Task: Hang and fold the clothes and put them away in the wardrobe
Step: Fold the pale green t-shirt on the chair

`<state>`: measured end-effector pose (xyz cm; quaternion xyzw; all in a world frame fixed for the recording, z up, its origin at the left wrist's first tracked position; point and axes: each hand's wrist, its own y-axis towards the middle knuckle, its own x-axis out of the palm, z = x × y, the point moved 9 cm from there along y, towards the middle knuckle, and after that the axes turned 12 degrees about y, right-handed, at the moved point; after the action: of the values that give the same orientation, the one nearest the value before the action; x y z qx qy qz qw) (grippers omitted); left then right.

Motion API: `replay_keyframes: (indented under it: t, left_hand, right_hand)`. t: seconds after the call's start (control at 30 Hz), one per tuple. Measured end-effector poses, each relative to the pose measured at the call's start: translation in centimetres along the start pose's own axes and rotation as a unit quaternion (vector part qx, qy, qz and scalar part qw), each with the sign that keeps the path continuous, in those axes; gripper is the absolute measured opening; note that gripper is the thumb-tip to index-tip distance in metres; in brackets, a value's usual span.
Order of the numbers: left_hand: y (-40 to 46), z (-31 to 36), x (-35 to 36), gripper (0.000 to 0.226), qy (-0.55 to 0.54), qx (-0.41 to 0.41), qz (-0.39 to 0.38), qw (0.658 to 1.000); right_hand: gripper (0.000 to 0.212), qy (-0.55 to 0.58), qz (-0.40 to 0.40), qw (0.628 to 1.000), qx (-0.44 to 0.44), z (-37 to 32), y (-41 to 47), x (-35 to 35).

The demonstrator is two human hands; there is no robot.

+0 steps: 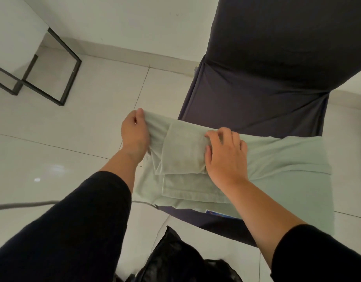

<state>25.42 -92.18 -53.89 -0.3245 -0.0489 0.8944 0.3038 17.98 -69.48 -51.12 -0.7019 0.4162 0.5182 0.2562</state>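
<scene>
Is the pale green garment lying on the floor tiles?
No: the pale green garment lies on the seat of the dark-covered chair, with both hands, left hand and right hand, gripping it.

Both hands (135, 133) (224, 157) gripping pale green garment (277, 159) over dark chair (257, 78).

Count in view: two hands, left (135, 133) and right (224, 155), with two dark sleeves (74, 231); one pale green garment (277, 159); one chair in a dark cover (267, 78); one black metal frame (53, 64); one black plastic bag (175, 259); one grey cable (23, 205).
</scene>
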Motion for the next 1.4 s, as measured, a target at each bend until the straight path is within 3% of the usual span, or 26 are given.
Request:
replay_keyframes:
  t: [0.1,0.27,0.33,0.47,0.57,0.67,0.8,0.87,0.93,1.03,1.2,1.3,1.4]
  left_hand:
    - [0.5,0.4,0.1,0.024,0.014,0.036,0.003,0.999]
    - [0.9,-2.1,0.3,0.04,-0.037,-0.043,-0.048,0.997]
    - [1.0,-2.2,-0.3,0.037,-0.022,-0.027,-0.048,0.998]
    - [1.4,-1.8,-0.5,0.039,-0.002,-0.024,-0.062,0.998]
    - [1.5,-2.0,-0.4,0.042,-0.017,-0.06,-0.06,0.996]
    - [1.2,-2.0,-0.9,0.039,-0.017,-0.065,-0.037,0.997]
    - [0.2,-2.0,-1.1,0.038,0.035,-0.048,-0.015,0.998]
    - [-1.0,-1.4,-0.7,0.041,0.119,-0.022,-0.008,0.993]
    - [-2.7,0.3,0.2,0.043,0.229,0.034,0.019,0.973]
    - [-6.7,4.1,3.2,0.035,0.29,0.171,0.035,0.941]
    - [-15.4,8.4,12.3,0.014,0.338,0.459,-0.065,0.819]
    - [-19.4,8.9,16.9,0.014,0.369,0.533,-0.097,0.756]
    - [-21.0,9.3,20.0,0.021,0.407,0.539,-0.091,0.732]
  right_hand:
    - [0.028,0.007,0.031,0.996,-0.089,-2.0,-0.8,-0.4]
    - [0.051,-0.006,-0.084,0.975,-0.207,-5.1,-2.1,2.6]
    - [0.047,0.016,-0.102,0.97,-0.218,-6.1,-1.6,3.1]
    - [0.041,0.183,-0.086,0.958,-0.203,-7.4,-0.7,1.7]
    - [0.044,0.161,-0.141,0.948,-0.234,-8.0,-2.6,2.6]
    - [0.052,0.125,-0.201,0.948,-0.213,-7.3,-3.7,4.1]
    - [0.045,0.15,-0.065,0.979,-0.125,-4.8,-3.0,1.3]
    - [0.04,0.154,0.004,0.985,-0.081,-2.3,-3.1,-0.3]
    - [0.045,0.148,0.052,0.987,-0.027,0.8,-3.7,-1.8]
    - [0.052,0.083,0.1,0.989,0.067,6.3,-5.3,-3.7]
    - [0.044,0.002,0.113,0.979,0.171,15.1,-7.6,-6.1]
    - [0.041,-0.042,0.076,0.979,0.187,18.5,-7.5,-7.1]
    - [0.034,-0.095,0.02,0.977,0.19,20.8,-7.0,-7.6]
